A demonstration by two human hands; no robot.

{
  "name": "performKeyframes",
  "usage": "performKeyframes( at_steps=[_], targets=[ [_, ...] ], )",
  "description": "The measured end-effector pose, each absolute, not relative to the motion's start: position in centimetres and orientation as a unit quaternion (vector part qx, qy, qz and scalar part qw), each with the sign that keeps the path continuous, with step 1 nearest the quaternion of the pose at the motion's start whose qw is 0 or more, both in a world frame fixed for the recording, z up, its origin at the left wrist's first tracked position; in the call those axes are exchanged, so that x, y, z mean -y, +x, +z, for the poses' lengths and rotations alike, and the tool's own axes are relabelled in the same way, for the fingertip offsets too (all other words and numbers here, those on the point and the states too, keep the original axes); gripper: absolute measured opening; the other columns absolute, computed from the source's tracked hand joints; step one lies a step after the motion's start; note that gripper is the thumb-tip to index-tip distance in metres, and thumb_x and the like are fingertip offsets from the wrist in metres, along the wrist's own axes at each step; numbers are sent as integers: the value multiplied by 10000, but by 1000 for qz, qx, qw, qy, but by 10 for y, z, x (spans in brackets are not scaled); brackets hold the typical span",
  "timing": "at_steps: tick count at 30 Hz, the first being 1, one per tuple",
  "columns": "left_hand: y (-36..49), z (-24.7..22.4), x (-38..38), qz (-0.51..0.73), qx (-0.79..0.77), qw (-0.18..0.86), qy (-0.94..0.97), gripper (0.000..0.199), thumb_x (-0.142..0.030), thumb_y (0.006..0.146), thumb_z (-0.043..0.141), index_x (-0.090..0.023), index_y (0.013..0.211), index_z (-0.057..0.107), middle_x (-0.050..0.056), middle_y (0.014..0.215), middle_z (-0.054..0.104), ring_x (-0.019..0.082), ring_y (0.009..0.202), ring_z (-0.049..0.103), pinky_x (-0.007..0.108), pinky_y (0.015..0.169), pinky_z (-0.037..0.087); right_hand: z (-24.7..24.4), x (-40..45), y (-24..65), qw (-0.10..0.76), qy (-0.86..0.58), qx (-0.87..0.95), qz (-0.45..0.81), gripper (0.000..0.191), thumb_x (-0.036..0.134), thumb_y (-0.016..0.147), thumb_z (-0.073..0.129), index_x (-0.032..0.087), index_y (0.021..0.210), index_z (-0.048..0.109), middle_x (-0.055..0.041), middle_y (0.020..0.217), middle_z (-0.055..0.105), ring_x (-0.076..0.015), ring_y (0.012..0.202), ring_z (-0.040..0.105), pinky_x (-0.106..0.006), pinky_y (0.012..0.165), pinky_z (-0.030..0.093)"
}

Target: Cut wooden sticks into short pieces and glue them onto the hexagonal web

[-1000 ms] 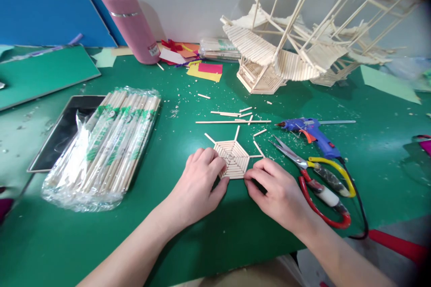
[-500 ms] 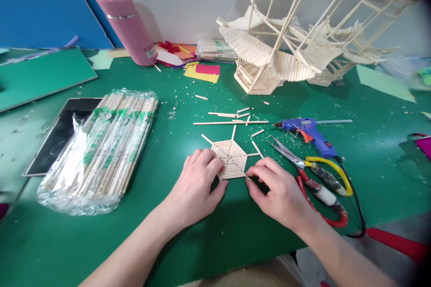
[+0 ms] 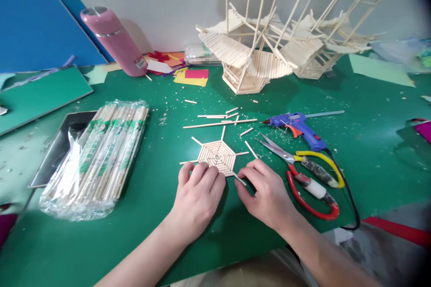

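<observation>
A flat hexagonal web of thin wooden sticks (image 3: 215,156) lies on the green table, with spokes jutting out beyond its rings. My left hand (image 3: 198,195) is closed at its lower left edge, fingers curled together over that rim; the thumb is hidden. At the lower right corner, my right hand (image 3: 264,190) pinches the end of a protruding spoke between thumb and forefinger. One loose short stick (image 3: 251,149) lies just beyond the right fingertips. Past the web lie a long stick (image 3: 218,123) and several short offcuts.
To the right are a blue glue gun (image 3: 299,126) and scissors (image 3: 286,156) with red and yellow handles. A plastic-wrapped bundle of sticks (image 3: 104,157) lies left on a dark panel (image 3: 57,152). Behind stand a pink bottle (image 3: 116,42) and a stick-built pavilion model (image 3: 256,60).
My left hand has slid down off the web's left side onto its lower edge, uncovering the left spoke. My right hand stays at the lower right corner. The whole view has shifted.
</observation>
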State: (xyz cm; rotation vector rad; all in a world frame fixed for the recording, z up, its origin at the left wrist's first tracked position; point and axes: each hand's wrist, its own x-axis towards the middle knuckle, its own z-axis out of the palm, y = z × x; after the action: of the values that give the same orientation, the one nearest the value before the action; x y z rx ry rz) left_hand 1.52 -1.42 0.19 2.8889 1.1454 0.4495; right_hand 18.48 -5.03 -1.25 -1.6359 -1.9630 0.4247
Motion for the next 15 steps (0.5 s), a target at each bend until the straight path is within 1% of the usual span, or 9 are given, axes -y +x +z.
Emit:
performKeyframes(
  at_steps=[7,15],
  targets=[
    [19,1,14,134,-350,-61,925,177,-111,834,418,-184,782,571,42,778,626,228,824,500,417,796,286,-14,49,184,275,-612,725,155,78,167,780,492,179,752,564,-39,763,529,-162,722,526,-271,645,428],
    [20,0,11,145,-352,-47,923,186,-105,822,414,-199,772,565,33,752,618,213,791,509,413,783,289,-15,49,185,279,-613,723,155,112,148,788,481,182,730,571,-31,740,530,-147,692,523,-258,630,423]
  ],
)
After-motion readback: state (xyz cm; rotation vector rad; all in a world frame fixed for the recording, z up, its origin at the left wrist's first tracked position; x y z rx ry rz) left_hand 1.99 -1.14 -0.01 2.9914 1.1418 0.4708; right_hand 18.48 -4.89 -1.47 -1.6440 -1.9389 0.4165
